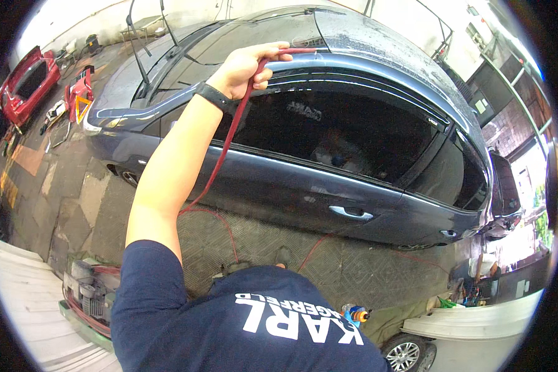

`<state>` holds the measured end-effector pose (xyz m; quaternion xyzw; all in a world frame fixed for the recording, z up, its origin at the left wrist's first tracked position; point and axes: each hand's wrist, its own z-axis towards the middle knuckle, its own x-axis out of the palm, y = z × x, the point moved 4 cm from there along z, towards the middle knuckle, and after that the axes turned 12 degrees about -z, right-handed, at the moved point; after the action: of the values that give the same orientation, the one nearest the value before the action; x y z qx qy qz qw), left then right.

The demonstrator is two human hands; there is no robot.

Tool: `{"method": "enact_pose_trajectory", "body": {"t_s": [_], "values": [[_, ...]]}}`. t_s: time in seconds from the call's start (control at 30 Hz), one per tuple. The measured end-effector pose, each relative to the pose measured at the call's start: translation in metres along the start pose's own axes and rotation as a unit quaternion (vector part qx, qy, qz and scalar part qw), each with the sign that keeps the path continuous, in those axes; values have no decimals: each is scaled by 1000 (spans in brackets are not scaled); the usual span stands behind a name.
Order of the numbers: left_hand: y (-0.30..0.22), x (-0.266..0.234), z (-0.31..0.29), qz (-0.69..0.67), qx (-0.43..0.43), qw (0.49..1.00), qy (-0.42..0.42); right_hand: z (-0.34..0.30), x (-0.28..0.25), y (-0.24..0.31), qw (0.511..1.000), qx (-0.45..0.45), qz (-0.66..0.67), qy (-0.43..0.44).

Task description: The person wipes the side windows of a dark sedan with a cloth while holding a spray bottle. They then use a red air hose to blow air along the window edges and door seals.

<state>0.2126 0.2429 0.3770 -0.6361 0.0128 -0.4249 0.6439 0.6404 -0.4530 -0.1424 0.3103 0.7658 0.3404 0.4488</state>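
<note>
My left hand is raised over the near roof edge of a dark blue car, a black band on its wrist. Its fingers are closed round a thin red hose. The hose's end points right, just above the roof rail, and what it is fitted with is too small to tell. From the hand the hose hangs down past the front door to the floor. Wet-looking drops dot the car roof. I cannot see my right hand.
Lifted wiper arms stand at the windscreen. A compressor-like machine sits at lower left, red hose beside it. A red car panel and an orange triangle lie far left. Another car's wheel shows at lower right.
</note>
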Motion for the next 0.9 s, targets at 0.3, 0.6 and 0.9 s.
{"method": "enact_pose_trajectory", "body": {"t_s": [0.3,0.6,0.9], "values": [[-6,-27,-14,-10,-7,1000,-6,25,24,-33,999,-25,-10,-37],[-13,-92,-67,-26,-3,996,-88,41,31,-12,996,-77,-46,2],[-21,-135,-118,-27,2,989,-144,50,74,45,995,-79,-57,33]]}}
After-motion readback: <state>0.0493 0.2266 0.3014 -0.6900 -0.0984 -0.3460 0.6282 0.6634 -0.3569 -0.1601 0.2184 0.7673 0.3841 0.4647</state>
